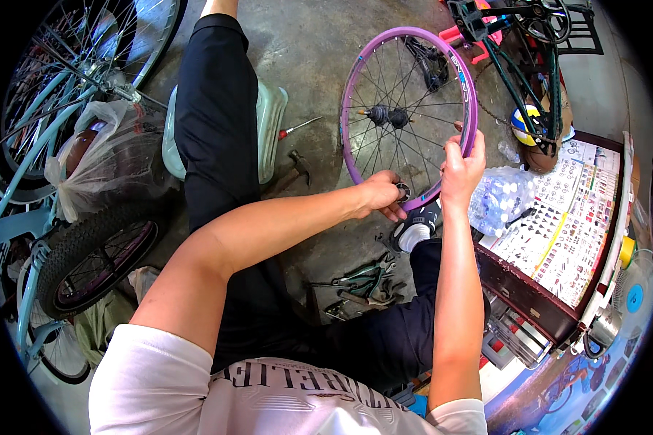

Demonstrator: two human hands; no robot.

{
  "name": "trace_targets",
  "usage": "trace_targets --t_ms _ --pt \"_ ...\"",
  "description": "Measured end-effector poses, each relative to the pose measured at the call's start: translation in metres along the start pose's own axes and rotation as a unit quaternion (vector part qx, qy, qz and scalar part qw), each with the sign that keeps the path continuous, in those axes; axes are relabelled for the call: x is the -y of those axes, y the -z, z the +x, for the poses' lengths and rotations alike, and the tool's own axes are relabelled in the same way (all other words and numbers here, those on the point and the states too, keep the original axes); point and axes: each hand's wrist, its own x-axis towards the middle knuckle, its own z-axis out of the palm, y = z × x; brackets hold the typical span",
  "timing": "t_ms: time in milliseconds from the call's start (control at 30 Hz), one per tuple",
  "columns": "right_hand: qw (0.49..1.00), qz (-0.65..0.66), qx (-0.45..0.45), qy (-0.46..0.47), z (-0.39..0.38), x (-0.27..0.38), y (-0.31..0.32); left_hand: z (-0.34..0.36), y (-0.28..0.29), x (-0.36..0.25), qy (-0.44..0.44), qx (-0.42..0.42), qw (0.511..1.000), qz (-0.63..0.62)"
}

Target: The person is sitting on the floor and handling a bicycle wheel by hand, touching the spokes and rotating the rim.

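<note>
A purple bicycle wheel rim (348,109) with black spokes and a dark hub (388,117) stands tilted before me, without a tyre. My right hand (463,170) is closed around the rim at its right side. At the rim's lower edge, my left hand (382,194) pinches a small round spoke wrench (403,191) close to the spokes. Whether the wrench sits on a spoke nipple I cannot make out.
A hammer (300,168) and a red-handled screwdriver (297,128) lie on the floor, with several pliers (363,279) nearer me. Bagged water bottles (500,199) and a brown cabinet (530,297) stand right. Bicycles and a loose tyre (65,272) crowd the left.
</note>
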Motion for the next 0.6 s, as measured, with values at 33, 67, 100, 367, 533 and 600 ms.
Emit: trace_targets --t_ms 33,67,100,367,533,600 --pt "1.0 -0.002 0.0 0.0 0.0 0.001 -0.001 0.001 0.0 -0.001 -0.002 -0.005 1.0 0.01" --pt "1.0 0.002 0.002 -0.003 0.0 0.002 -0.001 0.001 0.0 -0.002 -0.002 -0.012 1.0 0.014" --pt "1.0 0.006 0.003 -0.006 -0.001 0.003 -0.001 0.001 0.002 -0.003 -0.002 -0.019 1.0 0.017" --pt "1.0 0.012 -0.017 -0.01 0.002 -0.002 -0.003 0.004 0.005 -0.004 -0.005 -0.031 0.999 0.035" --pt "1.0 0.001 0.007 -0.012 -0.003 0.01 -0.006 0.005 0.001 -0.004 -0.005 0.011 1.0 -0.014" --pt "1.0 -0.002 0.003 -0.006 -0.004 0.015 -0.009 0.006 0.001 -0.005 -0.011 -0.001 0.999 0.041"
